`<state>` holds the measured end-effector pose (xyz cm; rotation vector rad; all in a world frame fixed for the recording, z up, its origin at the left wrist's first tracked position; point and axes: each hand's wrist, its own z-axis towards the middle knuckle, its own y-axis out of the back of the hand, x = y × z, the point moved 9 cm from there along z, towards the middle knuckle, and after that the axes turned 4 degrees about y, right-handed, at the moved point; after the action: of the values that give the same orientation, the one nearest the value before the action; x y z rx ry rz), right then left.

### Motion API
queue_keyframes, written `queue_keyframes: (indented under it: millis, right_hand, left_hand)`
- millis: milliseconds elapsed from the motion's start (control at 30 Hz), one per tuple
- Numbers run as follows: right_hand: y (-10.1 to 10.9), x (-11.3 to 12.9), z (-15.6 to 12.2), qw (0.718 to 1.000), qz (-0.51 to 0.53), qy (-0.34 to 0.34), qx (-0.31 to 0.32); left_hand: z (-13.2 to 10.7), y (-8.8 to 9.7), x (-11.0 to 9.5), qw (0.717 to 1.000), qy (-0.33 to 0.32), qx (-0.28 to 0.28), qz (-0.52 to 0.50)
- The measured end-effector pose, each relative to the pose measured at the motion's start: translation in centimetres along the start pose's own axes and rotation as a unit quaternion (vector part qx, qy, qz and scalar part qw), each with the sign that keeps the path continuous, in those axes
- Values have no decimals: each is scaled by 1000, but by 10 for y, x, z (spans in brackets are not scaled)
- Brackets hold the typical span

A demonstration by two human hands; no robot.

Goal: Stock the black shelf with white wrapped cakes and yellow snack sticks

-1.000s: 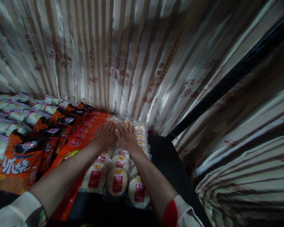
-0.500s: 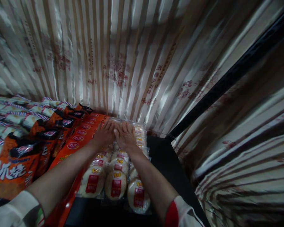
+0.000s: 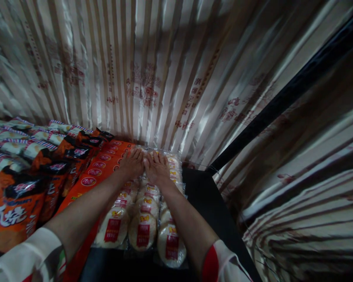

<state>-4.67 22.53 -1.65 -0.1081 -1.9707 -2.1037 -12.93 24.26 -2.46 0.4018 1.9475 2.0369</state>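
Note:
Rows of round rice crackers in clear wrappers with red labels (image 3: 143, 231) lie overlapping on a black surface. At the far end of these rows rests my left hand (image 3: 132, 162), palm down, fingers stretched forward. Beside it my right hand (image 3: 157, 166) lies flat on the wrapped crackers, its fingers slightly spread. The hands are close together, thumbs nearly touching. Both forearms cross over the rows and hide part of them. Left of the crackers runs a long orange packaging sheet (image 3: 90, 180) with round printed logos, next to my left forearm.
Orange and black snack bags (image 3: 14, 207) stand in a row at the left, with several white striped packets (image 3: 11, 147) beyond them. A pleated, printed curtain (image 3: 147, 78) hangs behind. A black pole (image 3: 270, 105) slants down to the black table (image 3: 206, 199) at the right.
Both hands stay on the far end of the cracker rows, with only a slight shift of the fingers. The snack bags sit a little further left in view.

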Motion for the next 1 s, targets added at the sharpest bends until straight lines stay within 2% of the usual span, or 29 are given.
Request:
queue_keyframes:
  millis: [733,1000]
  right_hand:
    - [-1,2,-5,999,-39,-8,-13]
    - [2,4,-7,999,-34,-6,-18]
  left_hand:
    - [-9,3,-1,999,36,-31,5]
    - [-15,11,-5,997,26,-72,16]
